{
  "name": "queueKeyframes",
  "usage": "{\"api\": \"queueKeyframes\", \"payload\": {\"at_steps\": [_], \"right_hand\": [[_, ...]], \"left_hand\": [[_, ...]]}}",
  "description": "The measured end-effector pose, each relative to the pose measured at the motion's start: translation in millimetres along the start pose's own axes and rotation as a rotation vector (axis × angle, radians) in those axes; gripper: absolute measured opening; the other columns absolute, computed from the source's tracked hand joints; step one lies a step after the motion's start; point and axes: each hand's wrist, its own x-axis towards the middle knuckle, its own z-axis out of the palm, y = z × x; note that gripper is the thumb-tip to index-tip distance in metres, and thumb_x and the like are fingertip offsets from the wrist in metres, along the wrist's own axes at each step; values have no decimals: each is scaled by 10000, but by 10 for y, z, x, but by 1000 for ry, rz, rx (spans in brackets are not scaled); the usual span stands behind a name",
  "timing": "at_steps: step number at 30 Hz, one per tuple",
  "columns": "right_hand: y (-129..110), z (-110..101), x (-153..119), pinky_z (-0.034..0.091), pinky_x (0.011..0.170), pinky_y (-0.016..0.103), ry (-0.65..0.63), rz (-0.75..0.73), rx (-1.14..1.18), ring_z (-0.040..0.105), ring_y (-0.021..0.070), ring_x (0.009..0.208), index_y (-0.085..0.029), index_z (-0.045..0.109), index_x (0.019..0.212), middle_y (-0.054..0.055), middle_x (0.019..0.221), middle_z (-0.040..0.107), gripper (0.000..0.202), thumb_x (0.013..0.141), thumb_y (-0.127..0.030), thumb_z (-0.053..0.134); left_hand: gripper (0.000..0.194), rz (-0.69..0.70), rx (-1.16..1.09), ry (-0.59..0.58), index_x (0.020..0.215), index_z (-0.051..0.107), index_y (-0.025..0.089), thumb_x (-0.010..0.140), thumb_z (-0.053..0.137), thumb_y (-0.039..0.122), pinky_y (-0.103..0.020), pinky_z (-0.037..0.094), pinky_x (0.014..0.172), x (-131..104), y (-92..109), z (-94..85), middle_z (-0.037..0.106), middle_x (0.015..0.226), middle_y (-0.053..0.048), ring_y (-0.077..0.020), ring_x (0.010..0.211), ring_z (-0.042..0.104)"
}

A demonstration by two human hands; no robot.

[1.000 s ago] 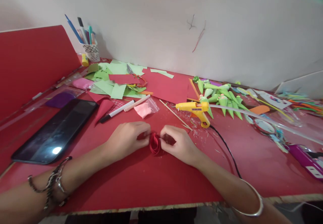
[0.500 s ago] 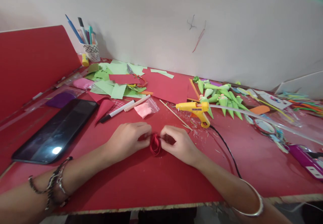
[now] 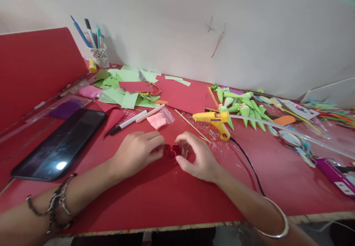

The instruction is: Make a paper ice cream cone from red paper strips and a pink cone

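A small curled red paper piece [image 3: 171,153] lies between my hands near the middle of the table. My left hand [image 3: 140,150] is closed, thumb and fingers pinched at the paper's left edge. On the other side my right hand [image 3: 195,155] has its thumb and index finger apart, curved around the paper's right side. Beyond the hands are a small bag of pink material [image 3: 158,120], a thin stick [image 3: 192,125] and a yellow glue gun [image 3: 213,117] lying on its side.
A black phone [image 3: 59,144] lies at left, beside a capped marker [image 3: 129,122]. Green paper pieces [image 3: 113,96] and scissors [image 3: 151,87] are behind. Green paper cones [image 3: 245,109] stand at back right. The glue gun's cord [image 3: 251,164] runs toward my right forearm.
The right thumb and index finger have spread apart. The red paper's curls have widened from a narrow loop into a broader shape. My left hand has barely moved.
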Motion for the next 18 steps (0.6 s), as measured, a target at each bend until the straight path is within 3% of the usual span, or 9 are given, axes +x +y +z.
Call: {"api": "queueKeyframes", "payload": {"at_steps": [7, 12, 18], "right_hand": [[9, 30, -1, 433, 623, 242, 74, -27, -129, 491, 111, 681, -204, 417, 947, 10, 850, 473, 255, 721, -210, 535], [15, 25, -2, 440, 612, 241, 113, -62, -122, 491, 89, 636, -210, 413, 903, 12, 890, 461, 210, 727, -162, 518], [3, -27, 16, 432, 614, 226, 44, -66, -86, 489, 97, 676, -198, 436, 831, 4, 834, 462, 141, 727, -154, 521]], "left_hand": [[234, 157, 150, 98, 672, 529, 173, 845, 383, 232, -220, 292, 495, -2, -14, -19, 550, 606, 13, -103, 492, 440], [180, 101, 58, 42, 726, 532, 175, 837, 412, 252, -207, 324, 504, -13, -33, 10, 577, 658, 8, -108, 543, 502], [104, -13, -47, 6, 780, 539, 177, 803, 445, 216, -191, 379, 546, -11, -55, 25, 587, 720, 8, -106, 613, 543]]}}
